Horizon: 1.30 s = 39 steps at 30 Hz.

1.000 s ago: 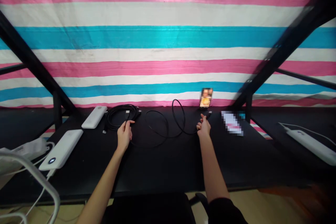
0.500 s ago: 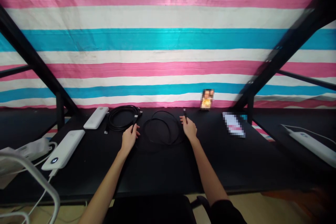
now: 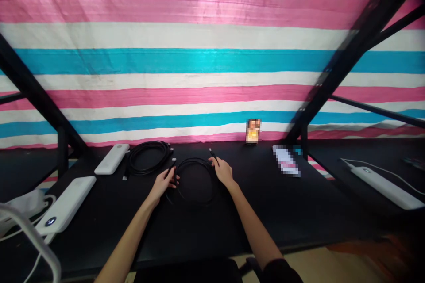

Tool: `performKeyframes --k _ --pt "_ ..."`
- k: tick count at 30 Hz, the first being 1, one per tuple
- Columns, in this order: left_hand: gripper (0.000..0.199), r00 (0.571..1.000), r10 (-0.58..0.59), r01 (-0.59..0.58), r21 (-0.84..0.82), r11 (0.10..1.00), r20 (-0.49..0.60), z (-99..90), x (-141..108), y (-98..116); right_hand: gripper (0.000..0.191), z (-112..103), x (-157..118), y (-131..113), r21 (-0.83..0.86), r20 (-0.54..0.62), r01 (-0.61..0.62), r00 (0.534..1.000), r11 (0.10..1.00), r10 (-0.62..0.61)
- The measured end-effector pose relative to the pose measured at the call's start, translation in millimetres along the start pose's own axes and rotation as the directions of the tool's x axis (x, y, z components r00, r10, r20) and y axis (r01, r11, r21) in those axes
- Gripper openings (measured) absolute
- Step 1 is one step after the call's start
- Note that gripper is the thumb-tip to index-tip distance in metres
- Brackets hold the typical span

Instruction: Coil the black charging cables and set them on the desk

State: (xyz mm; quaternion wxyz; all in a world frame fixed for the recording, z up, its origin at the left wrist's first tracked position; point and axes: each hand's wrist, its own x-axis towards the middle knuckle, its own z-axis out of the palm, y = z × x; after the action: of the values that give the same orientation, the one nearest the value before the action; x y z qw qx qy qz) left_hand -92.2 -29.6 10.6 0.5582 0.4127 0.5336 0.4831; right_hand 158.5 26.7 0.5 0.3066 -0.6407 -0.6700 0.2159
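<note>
A thin black cable [image 3: 194, 159] lies in loose loops between my hands on the black table. My left hand [image 3: 165, 181] is closed on one end of it, with the metal plug sticking up past the fingers. In my right hand [image 3: 223, 170] the other end is pinched, its plug pointing up and to the left. Left of my left hand rests a second, thicker coil of black cable [image 3: 131, 163], its plugs showing at the edges.
Two white power banks [image 3: 112, 159] lie at the left, near a white power strip [image 3: 28, 205]. A blurred small upright card [image 3: 253, 131] and a blurred packet [image 3: 286, 160] are at the back right. Another white power bank [image 3: 387, 185] sits far right. Black frame bars slope at both sides.
My hands have come closer together, and the loops between them are drawn tighter and rounder. The whole view has shifted, so the scene sits a little lower and further left.
</note>
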Motion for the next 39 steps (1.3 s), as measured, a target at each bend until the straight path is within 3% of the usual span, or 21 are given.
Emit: performKeyframes --k 3,6,9,12,15,17,19,22,27,33,39 --pt "0.061 0.998 -0.009 0.013 -0.058 0.998 0.069 4.6 -4 4 0.035 3 2 1 0.205 -0.027 -0.012 0.999 0.979 0.018" --pt "0.058 0.990 -0.006 0.023 -0.113 0.993 0.144 10.7 -9 7 0.042 11 5 0 0.467 -0.101 0.054 0.995 0.883 -0.008" --pt "0.059 0.978 0.013 0.020 -0.156 0.988 0.209 15.6 -13 9 0.043 21 4 -6 0.592 -0.104 0.095 0.994 0.801 -0.042" --pt "0.060 0.968 0.029 0.017 -0.177 0.984 0.251 16.9 -15 9 0.041 26 -1 -14 0.627 -0.053 0.121 0.992 0.770 -0.113" --pt "0.059 0.961 0.036 0.015 -0.182 0.983 0.274 15.7 -14 7 0.045 25 -7 -22 0.696 0.118 0.001 0.986 0.718 -0.116" --pt "0.057 0.956 0.030 0.025 -0.182 0.983 0.293 14.9 -13 5 0.050 22 -11 -27 0.704 0.249 -0.108 0.963 0.702 -0.102" --pt "0.058 0.943 0.009 0.054 -0.179 0.982 0.332 14.4 -13 3 0.052 20 -14 -32 0.679 0.317 -0.130 0.939 0.723 -0.129" --pt "0.067 0.908 -0.042 0.121 -0.162 0.979 0.418 14.0 -14 4 0.046 18 -18 -38 0.658 0.317 -0.075 0.930 0.749 -0.186" --pt "0.080 0.828 -0.104 0.255 -0.204 0.945 0.551 12.4 -14 8 0.039 13 -24 -48 0.642 0.350 -0.122 0.925 0.757 -0.148" --pt "0.049 0.823 -0.060 0.223 -0.225 0.949 0.565 11.5 -16 8 0.050 6 -25 -52 0.609 0.386 -0.139 0.912 0.781 -0.138" --pt "0.052 0.795 -0.046 0.238 -0.241 0.941 0.605 12.3 -16 4 0.039 -1 -25 -47 0.624 0.551 -0.253 0.813 0.740 -0.188"
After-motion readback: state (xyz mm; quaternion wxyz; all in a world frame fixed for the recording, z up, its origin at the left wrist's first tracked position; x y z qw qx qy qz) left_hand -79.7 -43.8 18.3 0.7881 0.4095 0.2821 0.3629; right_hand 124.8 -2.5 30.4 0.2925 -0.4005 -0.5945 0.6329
